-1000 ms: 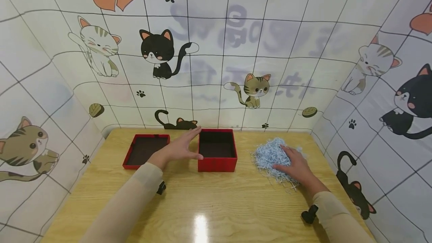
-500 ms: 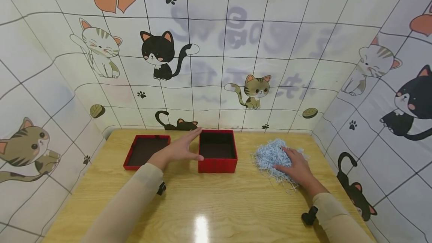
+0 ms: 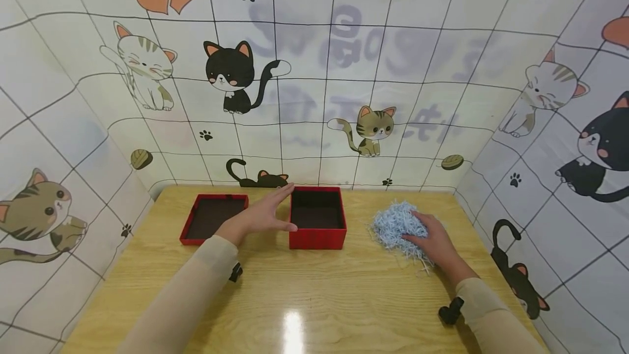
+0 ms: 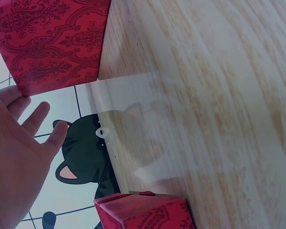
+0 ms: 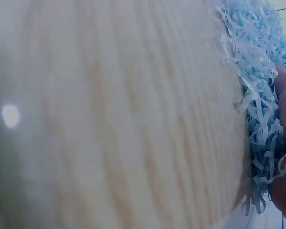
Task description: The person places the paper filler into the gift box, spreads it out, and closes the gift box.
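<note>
A red open-topped box point(image 3: 317, 239) with a dark inside stands near the back of the table. My left hand point(image 3: 260, 216) is at its left side, fingers spread and straight, with fingertips at the box's edge. In the left wrist view the box's patterned red wall point(image 4: 52, 43) shows above that hand. To the right, my right hand point(image 3: 435, 241) grips a heap of pale blue shredded paper point(image 3: 397, 225), thumb at the near side and fingers at the far side. In the right wrist view the thumb side presses into the crinkled strips point(image 5: 262, 95); the other fingers are hidden.
A shallow red lid point(image 3: 213, 216), dark inside, lies left of the box, partly behind my left hand. The wooden table point(image 3: 314, 299) meets a cat-print cloth wall point(image 3: 304, 141) at the back.
My right hand has closed in on the shredded paper, and the heap has been gathered into a tighter, narrower bunch. The left hand, box and lid hold their places.
</note>
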Tool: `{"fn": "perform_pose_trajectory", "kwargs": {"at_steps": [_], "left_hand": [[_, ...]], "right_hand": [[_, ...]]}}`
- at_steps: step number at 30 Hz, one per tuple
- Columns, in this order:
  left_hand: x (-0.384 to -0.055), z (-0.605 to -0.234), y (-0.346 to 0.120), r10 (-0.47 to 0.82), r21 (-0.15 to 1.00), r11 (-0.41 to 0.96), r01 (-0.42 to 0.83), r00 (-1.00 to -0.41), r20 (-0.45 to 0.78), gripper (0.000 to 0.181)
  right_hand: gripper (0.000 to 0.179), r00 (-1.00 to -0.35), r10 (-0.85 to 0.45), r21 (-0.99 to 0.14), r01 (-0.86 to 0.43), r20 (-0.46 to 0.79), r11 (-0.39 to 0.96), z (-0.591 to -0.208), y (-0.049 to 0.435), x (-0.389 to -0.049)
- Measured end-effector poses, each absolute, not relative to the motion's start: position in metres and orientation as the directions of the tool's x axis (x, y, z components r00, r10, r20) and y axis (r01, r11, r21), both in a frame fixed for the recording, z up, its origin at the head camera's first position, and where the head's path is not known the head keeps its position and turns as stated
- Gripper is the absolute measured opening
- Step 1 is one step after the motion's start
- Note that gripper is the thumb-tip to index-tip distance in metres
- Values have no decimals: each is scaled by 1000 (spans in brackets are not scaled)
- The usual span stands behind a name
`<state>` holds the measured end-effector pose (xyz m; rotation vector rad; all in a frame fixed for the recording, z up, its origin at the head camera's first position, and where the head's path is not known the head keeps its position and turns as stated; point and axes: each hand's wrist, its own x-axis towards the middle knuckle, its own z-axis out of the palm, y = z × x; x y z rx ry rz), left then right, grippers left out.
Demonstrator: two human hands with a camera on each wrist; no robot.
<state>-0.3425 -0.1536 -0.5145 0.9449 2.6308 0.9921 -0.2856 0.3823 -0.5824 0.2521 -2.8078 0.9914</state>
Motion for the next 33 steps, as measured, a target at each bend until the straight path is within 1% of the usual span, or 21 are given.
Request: {"fn": "perform_pose_trajectory", "kwargs": {"at_steps": [5,11,14,19,25,33], "left_hand": [[-342,-515,-154,618,646,574,503,-784,61,125],[-342,-515,-153,612,660,569,491,-789,60,126],[-343,-514,-153,611,661,567,491,-789,62,125],[-342,-513,-153,611,660,568,491,-789,61,125],[-342,-511,-153,613,660,570,489,-788,54,125],[-341,-510,-153,614,661,572,485,-788,47,126]], "right_hand": [[77,-981,-83,-655,-179,176,734,-576,381,-285],[74,-985,-75,-672,-161,155,723,-565,382,-286],[73,-981,-81,-663,-180,178,726,-557,382,-287],[72,-964,-90,-624,-233,252,746,-542,378,-288],[74,-946,-94,-613,-275,311,740,-523,371,-288],[72,-940,-130,-603,-304,314,738,-504,360,-289]]}}
